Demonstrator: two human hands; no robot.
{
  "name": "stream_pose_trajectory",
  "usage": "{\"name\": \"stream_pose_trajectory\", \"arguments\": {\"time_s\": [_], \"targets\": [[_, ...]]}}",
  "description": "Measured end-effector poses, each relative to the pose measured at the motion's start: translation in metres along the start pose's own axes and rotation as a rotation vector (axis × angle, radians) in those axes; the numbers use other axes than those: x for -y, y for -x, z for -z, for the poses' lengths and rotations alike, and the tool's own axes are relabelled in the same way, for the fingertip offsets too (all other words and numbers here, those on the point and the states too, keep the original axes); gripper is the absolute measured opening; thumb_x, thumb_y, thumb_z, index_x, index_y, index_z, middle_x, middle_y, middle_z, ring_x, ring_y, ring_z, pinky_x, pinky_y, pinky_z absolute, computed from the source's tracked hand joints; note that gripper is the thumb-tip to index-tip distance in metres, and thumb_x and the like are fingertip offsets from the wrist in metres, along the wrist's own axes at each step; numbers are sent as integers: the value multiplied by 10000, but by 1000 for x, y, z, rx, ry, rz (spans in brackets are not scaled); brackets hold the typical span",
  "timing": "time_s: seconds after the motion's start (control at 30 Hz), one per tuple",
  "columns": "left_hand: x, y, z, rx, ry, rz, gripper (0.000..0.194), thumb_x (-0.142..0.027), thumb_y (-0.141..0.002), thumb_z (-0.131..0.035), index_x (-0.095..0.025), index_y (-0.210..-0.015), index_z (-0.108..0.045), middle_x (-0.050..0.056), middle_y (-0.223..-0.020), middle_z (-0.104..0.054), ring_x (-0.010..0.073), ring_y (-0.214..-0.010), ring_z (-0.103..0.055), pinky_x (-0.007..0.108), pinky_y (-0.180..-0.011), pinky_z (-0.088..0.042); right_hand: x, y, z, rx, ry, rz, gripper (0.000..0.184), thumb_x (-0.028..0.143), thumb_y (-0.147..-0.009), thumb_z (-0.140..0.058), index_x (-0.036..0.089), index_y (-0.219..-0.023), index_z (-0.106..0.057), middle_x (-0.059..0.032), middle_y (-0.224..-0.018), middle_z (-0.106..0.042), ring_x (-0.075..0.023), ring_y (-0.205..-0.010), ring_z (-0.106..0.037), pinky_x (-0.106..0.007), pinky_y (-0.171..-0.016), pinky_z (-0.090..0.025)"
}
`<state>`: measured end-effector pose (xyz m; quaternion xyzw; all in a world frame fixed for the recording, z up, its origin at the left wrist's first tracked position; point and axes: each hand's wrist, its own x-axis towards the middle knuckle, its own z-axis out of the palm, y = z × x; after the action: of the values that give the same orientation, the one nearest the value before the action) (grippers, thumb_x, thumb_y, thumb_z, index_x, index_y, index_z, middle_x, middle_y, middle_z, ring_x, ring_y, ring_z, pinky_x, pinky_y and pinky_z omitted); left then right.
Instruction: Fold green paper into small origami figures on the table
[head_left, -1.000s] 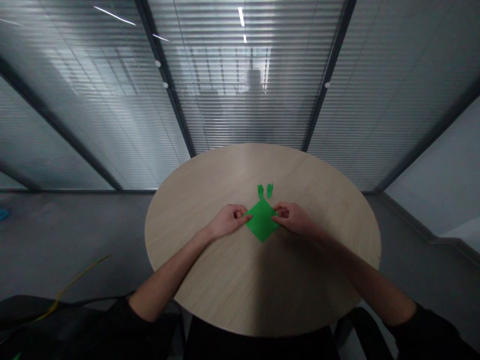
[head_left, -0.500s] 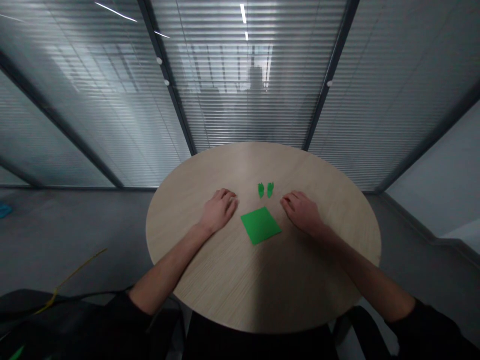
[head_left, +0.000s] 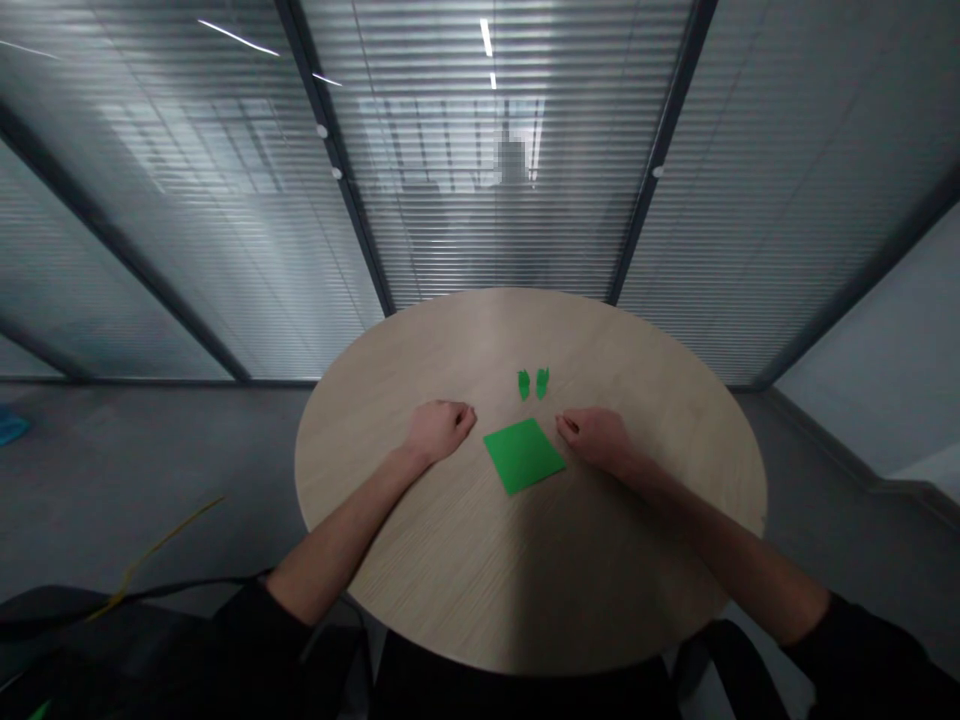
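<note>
One green paper square (head_left: 524, 456) lies on the round wooden table (head_left: 465, 340), two green cut-outs (head_left: 523, 384) just beyond it. The left hand (head_left: 439, 431) and right hand (head_left: 597, 440) rest apart beside it, gripping nothing.

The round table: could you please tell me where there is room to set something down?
Bare wood lies nearer than the green paper square, and beyond the two green cutouts. It is crowded between the left hand and right hand.

A second ago I had the square (head_left: 523, 456) pinched between both hands. Now I've let go and it's lying flat on the table (head_left: 525, 590), turned a bit from how I held it. My left hand (head_left: 439, 430) has curled up loosely, and my right hand (head_left: 596, 440) has slid in just beside the square.
</note>
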<state>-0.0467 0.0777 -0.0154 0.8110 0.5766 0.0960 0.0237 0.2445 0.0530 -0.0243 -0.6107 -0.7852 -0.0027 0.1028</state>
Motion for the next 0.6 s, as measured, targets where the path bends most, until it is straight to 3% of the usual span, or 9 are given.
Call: {"name": "stream_pose_trajectory", "arguments": {"time_s": [0.6], "targets": [[-1,0,2,4,-17,0,490,-427,-1012,-351,-189,-740,-683,104,-812,-744,251,-744,-663,313,-603,-315,-4,-3,-1,7,-11,10,436,372,-989,-426,189,-717,-714,-81,-699,-683,-179,-610,-529,-313,-579,-248]]}}
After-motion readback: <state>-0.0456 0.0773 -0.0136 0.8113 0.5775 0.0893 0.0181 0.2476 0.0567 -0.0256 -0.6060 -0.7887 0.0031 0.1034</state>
